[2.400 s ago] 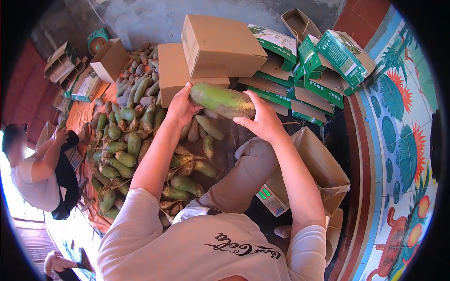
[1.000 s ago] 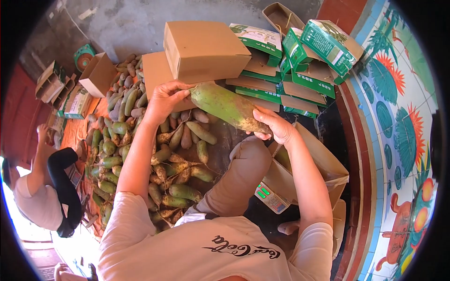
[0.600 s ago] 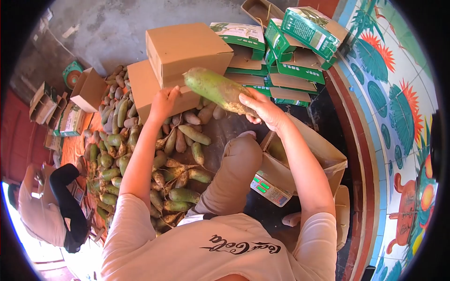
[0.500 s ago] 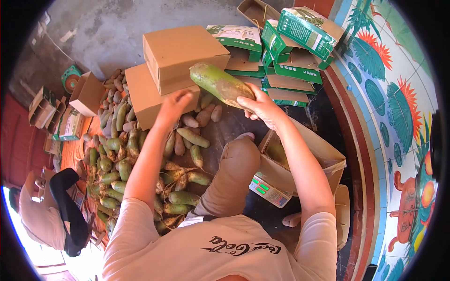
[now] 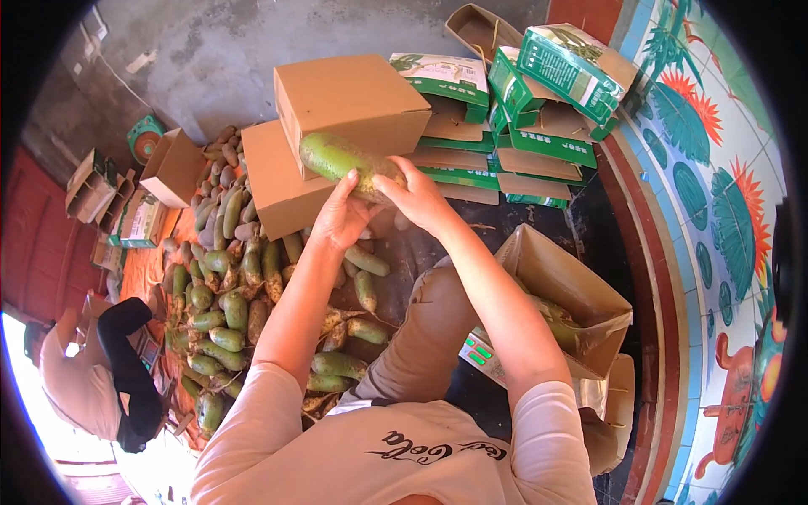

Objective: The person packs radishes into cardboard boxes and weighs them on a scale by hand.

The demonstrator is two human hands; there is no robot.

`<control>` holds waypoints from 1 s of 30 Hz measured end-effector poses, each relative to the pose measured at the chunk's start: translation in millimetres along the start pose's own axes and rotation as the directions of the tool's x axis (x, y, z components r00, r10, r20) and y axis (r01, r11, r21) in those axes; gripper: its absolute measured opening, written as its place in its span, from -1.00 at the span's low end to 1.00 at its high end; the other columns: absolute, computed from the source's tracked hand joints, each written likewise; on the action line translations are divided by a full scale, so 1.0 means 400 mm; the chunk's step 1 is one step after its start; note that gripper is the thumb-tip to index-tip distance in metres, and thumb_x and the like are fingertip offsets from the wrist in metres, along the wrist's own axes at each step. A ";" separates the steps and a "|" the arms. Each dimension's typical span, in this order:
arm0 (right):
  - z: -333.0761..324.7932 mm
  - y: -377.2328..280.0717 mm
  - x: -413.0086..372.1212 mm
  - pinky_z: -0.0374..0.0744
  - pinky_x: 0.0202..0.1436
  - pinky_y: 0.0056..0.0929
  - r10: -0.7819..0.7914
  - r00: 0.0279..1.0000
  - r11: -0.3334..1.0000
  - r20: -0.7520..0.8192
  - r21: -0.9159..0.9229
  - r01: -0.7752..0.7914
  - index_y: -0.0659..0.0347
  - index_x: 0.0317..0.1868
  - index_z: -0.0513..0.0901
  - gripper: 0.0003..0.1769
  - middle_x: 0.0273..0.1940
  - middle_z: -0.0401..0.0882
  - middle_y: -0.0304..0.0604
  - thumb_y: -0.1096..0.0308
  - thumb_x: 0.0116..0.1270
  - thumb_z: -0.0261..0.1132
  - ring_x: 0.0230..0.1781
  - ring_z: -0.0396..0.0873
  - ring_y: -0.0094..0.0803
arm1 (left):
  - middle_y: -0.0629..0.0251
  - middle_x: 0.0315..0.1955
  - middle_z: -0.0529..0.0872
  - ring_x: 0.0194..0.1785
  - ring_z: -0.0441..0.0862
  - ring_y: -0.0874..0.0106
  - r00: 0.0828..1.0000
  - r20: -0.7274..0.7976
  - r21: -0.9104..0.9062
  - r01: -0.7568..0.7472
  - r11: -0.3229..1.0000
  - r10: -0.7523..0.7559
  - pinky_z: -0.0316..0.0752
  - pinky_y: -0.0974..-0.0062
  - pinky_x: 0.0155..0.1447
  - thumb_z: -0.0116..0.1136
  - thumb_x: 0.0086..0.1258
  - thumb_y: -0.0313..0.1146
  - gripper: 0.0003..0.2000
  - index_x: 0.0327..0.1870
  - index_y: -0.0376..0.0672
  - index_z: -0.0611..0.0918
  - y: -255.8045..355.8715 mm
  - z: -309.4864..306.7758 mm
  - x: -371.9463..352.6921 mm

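Green radish (image 5: 332, 160), held up before stacked cardboard boxes (image 5: 353, 93); left hand (image 5: 341, 217) and right hand (image 5: 418, 198), fingers wrapped around its lower end; radish pile (image 5: 223, 290) below.

One camera sits on the person's head, facing forward and steeply down through a round wide lens with dark edges; the shirt (image 5: 396, 454) fills the bottom edge; the left hand (image 5: 341, 217) and right hand (image 5: 418, 200) hold a radish (image 5: 332, 158) mid-frame, close; boxes (image 5: 349, 93), floor (image 5: 219, 50) and a second person (image 5: 84, 387) lie farther out.
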State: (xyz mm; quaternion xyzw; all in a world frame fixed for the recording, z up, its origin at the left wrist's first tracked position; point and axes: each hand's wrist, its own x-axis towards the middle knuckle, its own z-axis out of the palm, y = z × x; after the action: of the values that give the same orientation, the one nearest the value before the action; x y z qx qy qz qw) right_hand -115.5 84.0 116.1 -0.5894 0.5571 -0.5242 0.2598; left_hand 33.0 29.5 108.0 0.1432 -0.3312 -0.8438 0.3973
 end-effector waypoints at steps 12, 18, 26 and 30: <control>0.128 0.052 0.063 0.49 -0.15 -0.17 0.170 0.961 0.985 -0.220 0.073 -0.158 0.33 -0.20 0.59 -0.53 -0.38 0.61 0.16 0.03 0.39 0.01 -0.29 0.60 0.03 | 0.34 0.04 0.55 0.11 0.50 0.37 0.988 -0.107 0.116 -0.095 0.989 0.108 0.40 0.21 0.12 0.25 0.27 -0.25 -0.54 0.16 -0.08 0.40 0.047 -0.069 -0.022; 0.112 0.130 0.057 0.48 -0.03 -0.24 0.112 0.948 0.982 -0.298 0.177 -0.061 0.33 -0.05 0.55 -0.66 -0.16 0.61 0.16 0.22 0.38 0.05 -0.11 0.58 -0.03 | 0.34 0.00 0.57 0.10 0.51 0.37 0.983 -0.081 0.274 -0.134 0.952 0.162 0.41 0.25 0.14 0.28 0.25 -0.32 -0.56 0.12 -0.10 0.40 0.040 -0.032 -0.023; 0.076 -0.024 -0.033 0.58 -0.16 -0.12 -0.232 0.971 0.847 -0.060 -0.503 0.171 0.10 0.16 0.43 -0.52 -0.25 0.56 0.08 0.09 0.30 0.20 -0.22 0.60 0.04 | 0.26 0.00 0.58 0.06 0.53 0.31 0.917 -0.394 0.013 -0.063 0.998 0.063 0.41 0.26 0.20 0.24 0.28 -0.15 -0.51 0.18 -0.11 0.39 0.017 -0.057 0.017; 0.080 -0.034 -0.022 0.59 -0.36 -0.15 -0.216 0.974 0.794 -0.074 -0.593 0.131 0.11 0.15 0.45 -0.56 -0.28 0.55 0.03 0.09 0.33 0.15 -0.40 0.60 0.00 | 0.24 0.00 0.57 0.03 0.53 0.34 0.886 -0.462 -0.017 -0.050 0.999 0.037 0.43 0.28 0.17 0.28 0.23 -0.12 -0.48 0.15 -0.11 0.40 0.021 -0.027 0.011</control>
State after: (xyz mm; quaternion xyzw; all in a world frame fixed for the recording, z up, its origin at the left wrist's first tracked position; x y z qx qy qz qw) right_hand -79.6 86.6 115.2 -0.6515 0.6512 -0.3886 -0.0221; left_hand 40.6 17.3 105.7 0.3268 -0.2185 -0.7809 0.4854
